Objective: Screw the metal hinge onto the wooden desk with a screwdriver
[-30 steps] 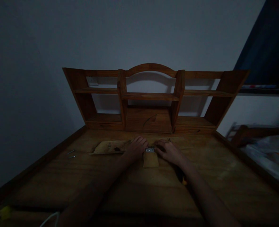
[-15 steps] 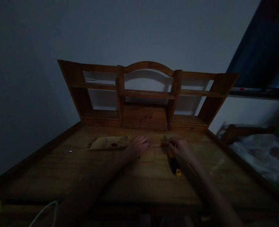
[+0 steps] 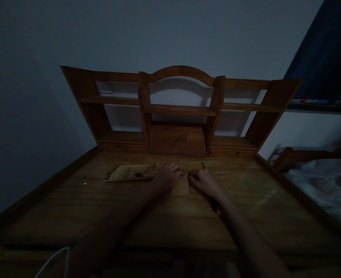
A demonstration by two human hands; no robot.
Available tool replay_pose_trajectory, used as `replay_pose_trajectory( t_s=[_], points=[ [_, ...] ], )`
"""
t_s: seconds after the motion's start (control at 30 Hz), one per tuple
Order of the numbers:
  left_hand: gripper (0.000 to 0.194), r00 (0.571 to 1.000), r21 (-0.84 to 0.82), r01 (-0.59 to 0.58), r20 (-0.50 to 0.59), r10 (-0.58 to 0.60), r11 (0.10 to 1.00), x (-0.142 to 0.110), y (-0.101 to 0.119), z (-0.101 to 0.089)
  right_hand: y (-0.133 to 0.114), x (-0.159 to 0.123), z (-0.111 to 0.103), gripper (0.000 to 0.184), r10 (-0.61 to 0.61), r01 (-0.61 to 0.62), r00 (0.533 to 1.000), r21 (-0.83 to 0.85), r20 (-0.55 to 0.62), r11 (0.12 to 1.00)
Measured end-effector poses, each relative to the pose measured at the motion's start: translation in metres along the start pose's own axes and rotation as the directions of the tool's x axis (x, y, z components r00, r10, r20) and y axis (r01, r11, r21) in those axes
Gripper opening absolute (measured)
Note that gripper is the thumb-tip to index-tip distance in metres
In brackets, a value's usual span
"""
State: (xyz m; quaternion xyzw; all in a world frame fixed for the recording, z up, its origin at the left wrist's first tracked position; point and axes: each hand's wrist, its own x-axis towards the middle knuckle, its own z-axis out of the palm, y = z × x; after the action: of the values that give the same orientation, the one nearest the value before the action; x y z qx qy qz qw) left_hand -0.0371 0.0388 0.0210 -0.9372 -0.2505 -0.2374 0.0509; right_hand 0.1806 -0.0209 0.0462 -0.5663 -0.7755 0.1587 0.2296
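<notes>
- Head view, left hand: fingers bent and laid over the far end of the small wood block; whether they clamp it cannot be determined.
- Head view, right hand: fingers curled, tips together, just right of the block's far end; whether an item is gripped is hidden by the dim light.
- Metal piece: at the block's far end, between the left and right fingers, mostly covered.
- Small wood block: lies flat on the counter, extending from the fingertips toward the person.
- Long board: left of the left fingers, dark-stained.
- Two thin metal items: well left of the left fingers.
- Thin dark items: just beyond the right fingers.
- Yellow-and-black tool: nearer the person than the right fingers, partly under the forearm.
- Wooden shelf unit: beyond both hands' fingers.
</notes>
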Motion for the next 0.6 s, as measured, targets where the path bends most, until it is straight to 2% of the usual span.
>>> replay_pose_trajectory(
  t_s=[0.13,0.23,0.3,0.43,0.6],
  points=[
    [0.019,1.0,-0.02,-0.008,-0.002,0.008,1.0,0.0,0.002,0.003,0.005,0.004,0.013,0.027,0.086,-0.104,0.989,0.156,0.12,0.982],
    [0.02,1.0,-0.036,-0.004,0.001,0.004,0.999,0.0,0.003,0.006,0.011,0.008,0.024,0.03,0.148,-0.227,0.955,0.307,0.259,0.924],
    [0.02,1.0,-0.035,0.019,0.009,-0.019,0.999,0.001,0.005,0.007,0.013,0.01,0.029,0.031,0.175,-0.292,0.934,0.385,0.31,0.876],
    [0.018,0.998,-0.012,0.058,0.016,-0.057,0.998,0.002,0.007,0.007,0.011,0.011,0.031,0.032,0.22,-0.369,0.914,0.479,0.34,0.797],
    [0.021,0.997,0.063,0.081,-0.026,-0.079,0.995,0.003,0.009,0.009,0.007,0.011,0.029,0.031,0.236,-0.395,0.909,0.528,0.345,0.752]
  ],
)
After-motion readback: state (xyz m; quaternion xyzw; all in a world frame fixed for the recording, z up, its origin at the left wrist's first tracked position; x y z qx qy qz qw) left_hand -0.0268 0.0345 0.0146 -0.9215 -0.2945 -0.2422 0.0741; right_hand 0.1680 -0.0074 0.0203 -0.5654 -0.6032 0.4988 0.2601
